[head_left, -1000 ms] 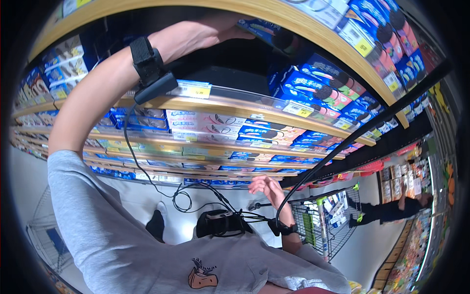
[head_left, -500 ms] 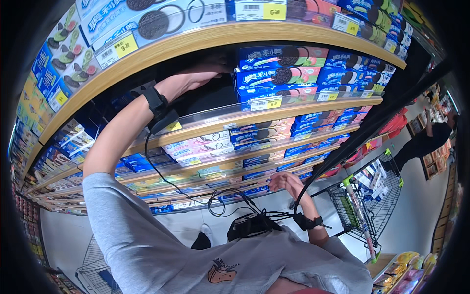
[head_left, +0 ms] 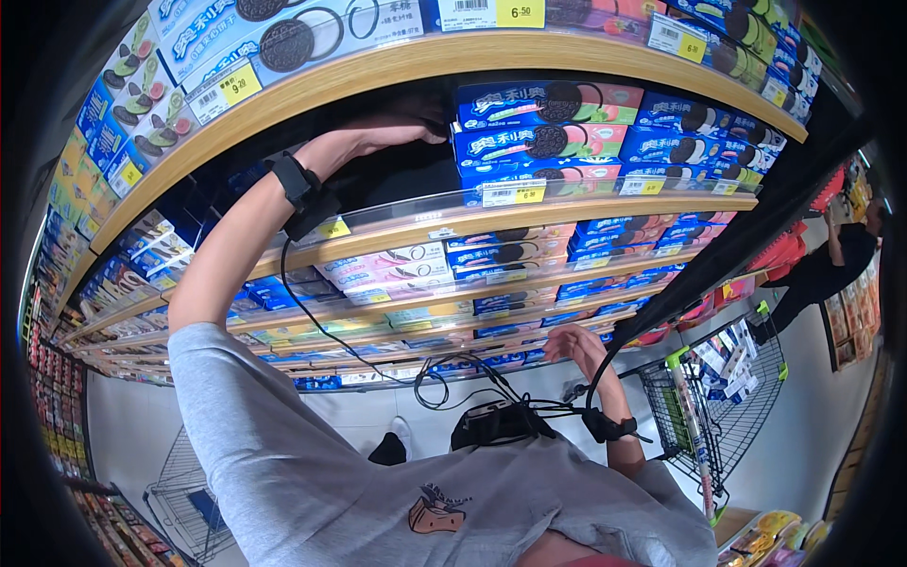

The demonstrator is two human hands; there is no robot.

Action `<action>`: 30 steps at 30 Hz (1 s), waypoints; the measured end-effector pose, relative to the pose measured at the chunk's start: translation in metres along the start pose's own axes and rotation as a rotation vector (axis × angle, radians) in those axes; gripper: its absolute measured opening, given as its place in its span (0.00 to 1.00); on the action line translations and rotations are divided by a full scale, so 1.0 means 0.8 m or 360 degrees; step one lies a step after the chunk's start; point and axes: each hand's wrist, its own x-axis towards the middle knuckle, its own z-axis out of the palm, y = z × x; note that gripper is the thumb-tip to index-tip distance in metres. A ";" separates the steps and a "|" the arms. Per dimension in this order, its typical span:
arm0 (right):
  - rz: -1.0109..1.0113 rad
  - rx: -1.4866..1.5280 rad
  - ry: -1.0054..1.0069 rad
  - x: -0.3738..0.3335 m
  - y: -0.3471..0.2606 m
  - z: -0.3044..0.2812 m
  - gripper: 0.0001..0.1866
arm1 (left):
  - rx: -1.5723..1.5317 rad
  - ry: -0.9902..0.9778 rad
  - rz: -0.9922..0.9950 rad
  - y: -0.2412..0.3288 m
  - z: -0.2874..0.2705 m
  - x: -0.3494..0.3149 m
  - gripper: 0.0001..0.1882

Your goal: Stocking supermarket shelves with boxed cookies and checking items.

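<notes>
My left hand (head_left: 392, 135) reaches into the dark gap of an upper shelf, its fingers stretched toward the left side of a stack of blue cookie boxes (head_left: 539, 142). The fingertips lie in shadow at the stack's edge; whether they touch it is hard to see. Nothing shows in that hand. Lower and to the right, my right hand (head_left: 574, 348) hovers in front of the lower shelves with loosely bent, parted fingers and holds nothing. Both wrists wear black straps, and a black cable (head_left: 326, 326) hangs from the left one.
Wooden shelf edges (head_left: 510, 220) with price tags run across the view, stocked with cookie boxes above and below. A shopping cart (head_left: 694, 416) with packages stands at right, near a person in black (head_left: 831, 260). Another cart (head_left: 189, 501) is at lower left. A black pole crosses the right side.
My view has shifted slightly. My left hand stays in the shelf gap, its fingers now nearer the stack's side and more visible. The person at right has shifted, with an arm raised.
</notes>
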 end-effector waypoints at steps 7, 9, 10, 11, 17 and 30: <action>0.0017 -0.0042 -0.0025 0.006 -0.009 -0.007 0.29 | -0.0004 -0.0586 -0.0197 0.049 -0.002 -0.024 0.34; 0.0027 -0.0046 -0.0045 0.007 -0.009 -0.006 0.30 | -0.0098 -0.0389 -0.0047 0.037 0.017 -0.015 0.40; 0.0031 -0.0044 -0.0051 0.006 -0.010 -0.006 0.30 | -0.0100 -0.0386 -0.0055 0.038 0.023 -0.014 0.40; 0.0030 -0.0047 -0.0057 0.006 -0.011 -0.005 0.30 | -0.0124 -0.0335 -0.0068 0.039 0.029 -0.012 0.41; 0.0061 -0.0056 -0.0030 0.002 -0.013 -0.009 0.27 | -0.0232 -0.0282 -0.0037 0.046 0.034 -0.016 0.39; 0.0083 -0.0067 -0.0057 -0.001 -0.008 -0.015 0.31 | -0.0109 0.0019 0.0054 0.065 0.046 -0.034 0.37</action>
